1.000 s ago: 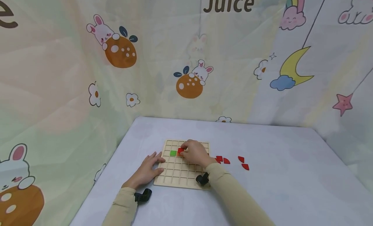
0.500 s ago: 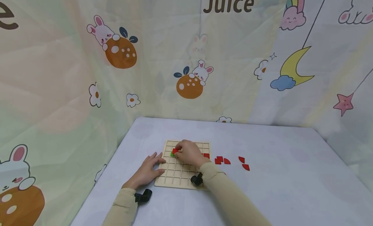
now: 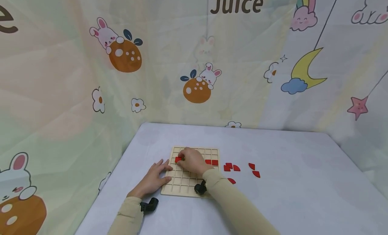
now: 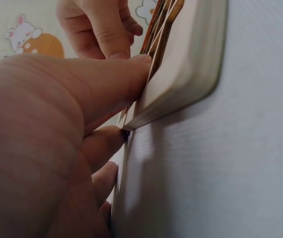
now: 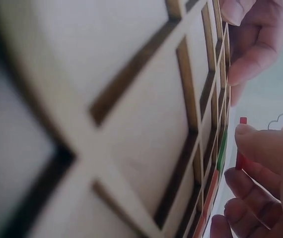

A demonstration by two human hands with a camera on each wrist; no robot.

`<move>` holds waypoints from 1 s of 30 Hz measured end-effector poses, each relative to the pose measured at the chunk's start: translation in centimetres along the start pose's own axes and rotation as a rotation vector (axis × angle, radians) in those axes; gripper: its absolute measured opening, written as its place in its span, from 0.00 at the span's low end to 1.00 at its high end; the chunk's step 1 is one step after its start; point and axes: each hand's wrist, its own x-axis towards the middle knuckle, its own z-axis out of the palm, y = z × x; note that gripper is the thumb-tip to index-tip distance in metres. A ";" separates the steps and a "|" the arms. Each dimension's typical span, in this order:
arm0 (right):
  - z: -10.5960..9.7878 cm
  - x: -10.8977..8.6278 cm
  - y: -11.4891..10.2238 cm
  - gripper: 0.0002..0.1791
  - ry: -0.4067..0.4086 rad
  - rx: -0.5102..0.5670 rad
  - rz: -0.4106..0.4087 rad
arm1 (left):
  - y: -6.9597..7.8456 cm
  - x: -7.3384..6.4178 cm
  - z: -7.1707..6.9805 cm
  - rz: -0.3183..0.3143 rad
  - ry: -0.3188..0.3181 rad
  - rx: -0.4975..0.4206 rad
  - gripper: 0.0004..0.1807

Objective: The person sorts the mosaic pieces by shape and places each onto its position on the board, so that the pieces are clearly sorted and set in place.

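My right hand [image 3: 192, 161] pinches a thin red square tile [image 3: 178, 159] between thumb and fingers, over the left part of a wooden grid board [image 3: 179, 186]. In the right wrist view the tile [image 5: 240, 161] stands on edge, a little apart from the board. A green tile [image 5: 222, 148] lies in the grid close by; in the head view it is mostly hidden by the hand. Red tiles [image 3: 215, 162] fill cells at the right of the same row. My left hand [image 3: 153, 177] rests at the board's left edge, thumb [image 4: 116, 82] on top, fingers spread along the side.
Several loose red pieces [image 3: 227, 168] lie right of the board. Quarter-round ones [image 3: 256, 174] lie farther right, and another [image 3: 231, 180] is near my right sleeve. A white cloth [image 3: 303, 194] covers the table; a printed curtain [image 3: 242, 93] hangs behind it.
My right hand has moved left with the red tile, passing over the green tile to its left side. Red tiles at the row's right end have come into view. My left hand stays still.
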 end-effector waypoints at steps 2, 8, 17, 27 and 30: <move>0.0 0.1 -0.1 0.14 0.003 -0.010 -0.008 | 0.0 0.0 0.0 -0.005 0.003 0.000 0.16; -0.2 0.4 -0.2 0.14 -0.011 -0.024 -0.001 | 0.0 -0.1 -0.2 -0.020 0.004 0.000 0.17; 0.0 0.9 -0.3 0.14 -0.024 -0.013 0.001 | 0.1 -0.2 -0.1 -0.009 0.005 -0.002 0.16; 0.2 1.5 -0.5 0.15 -0.057 -0.019 0.011 | 0.1 0.0 0.0 -0.044 0.000 0.006 0.17; 0.2 1.5 -0.6 0.15 -0.065 -0.014 0.015 | 0.1 0.0 0.0 -0.038 0.004 0.007 0.17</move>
